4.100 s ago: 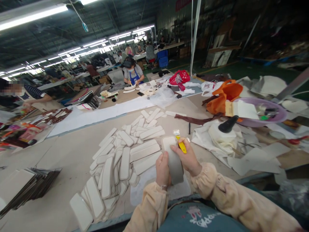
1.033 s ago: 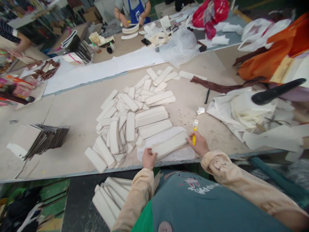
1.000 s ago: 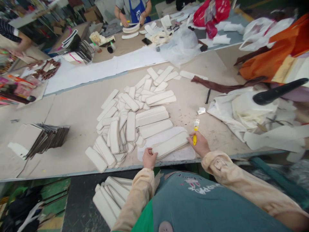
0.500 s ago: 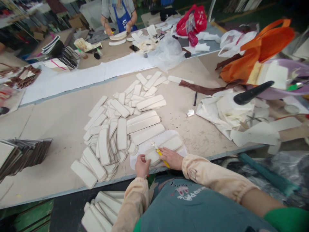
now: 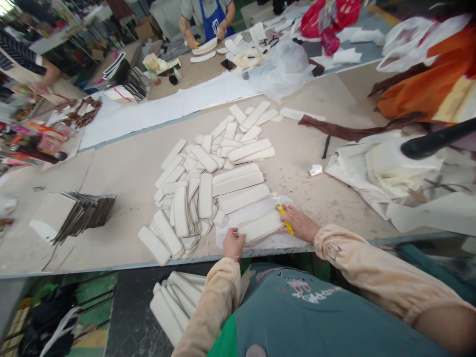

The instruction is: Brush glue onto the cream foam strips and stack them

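A long white rounded strip [image 5: 262, 225] lies on a white paper sheet [image 5: 247, 212] near the table's front edge. My left hand [image 5: 233, 244] is closed on the strip's left end, thumb and fingers pinching its corner. Over the strip's right end, my right hand [image 5: 300, 223] grips a yellow-handled brush [image 5: 285, 220]. The brush's pale tip points away from me, just past the strip's far edge. Behind and left of my hands lies a large loose pile of similar white strips [image 5: 206, 196].
More strips [image 5: 169, 312] rest on a dark surface below the table's front edge. A stack of dark-edged panels [image 5: 87, 213] stands left. To the right are crumpled white sheeting [image 5: 353, 173], a black handle-like object [image 5: 439, 141] and an orange bag [image 5: 420, 94]. A co-worker [image 5: 208, 25] works across the table.
My right hand and the brush have moved from the strip's middle to its right end, uncovering the strip. My left hand stays at the left end. The view has shifted left.
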The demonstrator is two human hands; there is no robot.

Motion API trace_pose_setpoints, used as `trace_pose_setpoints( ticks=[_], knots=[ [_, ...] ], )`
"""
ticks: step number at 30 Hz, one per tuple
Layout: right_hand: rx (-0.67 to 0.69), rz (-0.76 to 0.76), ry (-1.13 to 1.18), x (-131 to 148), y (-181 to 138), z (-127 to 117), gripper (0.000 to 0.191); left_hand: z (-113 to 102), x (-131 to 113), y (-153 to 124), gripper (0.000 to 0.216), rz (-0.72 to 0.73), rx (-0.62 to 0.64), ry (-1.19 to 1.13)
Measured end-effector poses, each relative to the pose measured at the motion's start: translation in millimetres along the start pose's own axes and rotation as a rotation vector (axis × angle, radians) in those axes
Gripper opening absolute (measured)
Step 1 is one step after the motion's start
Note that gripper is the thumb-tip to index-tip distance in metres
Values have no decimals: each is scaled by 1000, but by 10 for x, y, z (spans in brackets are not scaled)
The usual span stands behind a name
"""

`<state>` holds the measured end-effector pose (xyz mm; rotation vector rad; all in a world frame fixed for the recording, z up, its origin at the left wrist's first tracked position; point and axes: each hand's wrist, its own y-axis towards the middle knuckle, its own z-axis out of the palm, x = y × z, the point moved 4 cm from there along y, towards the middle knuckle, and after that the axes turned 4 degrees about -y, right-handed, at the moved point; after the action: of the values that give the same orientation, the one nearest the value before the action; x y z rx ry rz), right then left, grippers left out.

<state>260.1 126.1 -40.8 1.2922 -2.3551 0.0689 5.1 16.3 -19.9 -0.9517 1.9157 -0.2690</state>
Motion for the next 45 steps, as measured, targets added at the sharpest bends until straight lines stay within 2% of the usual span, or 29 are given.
trace_pose_setpoints(
  ticks=[8,17,24,34,39,45],
  knots=[
    [-17,-20,-37,12,1,14,23,102,194,7,23,-153,31,-180],
    [-4,-17,-72,30,9,-3,24,132,227,-2,13,-222,28,-338],
    [-3,-30,-78,16,18,7,25,130,233,-7,9,-238,17,-347],
    [8,0,-53,58,30,-69,22,97,224,-28,14,-232,53,-263],
    [27,-16,-14,377,95,-126,21,104,194,-69,14,-210,78,-254],
    [182,-243,180,1040,310,170,38,110,134,-117,15,-200,87,-258]
  ],
)
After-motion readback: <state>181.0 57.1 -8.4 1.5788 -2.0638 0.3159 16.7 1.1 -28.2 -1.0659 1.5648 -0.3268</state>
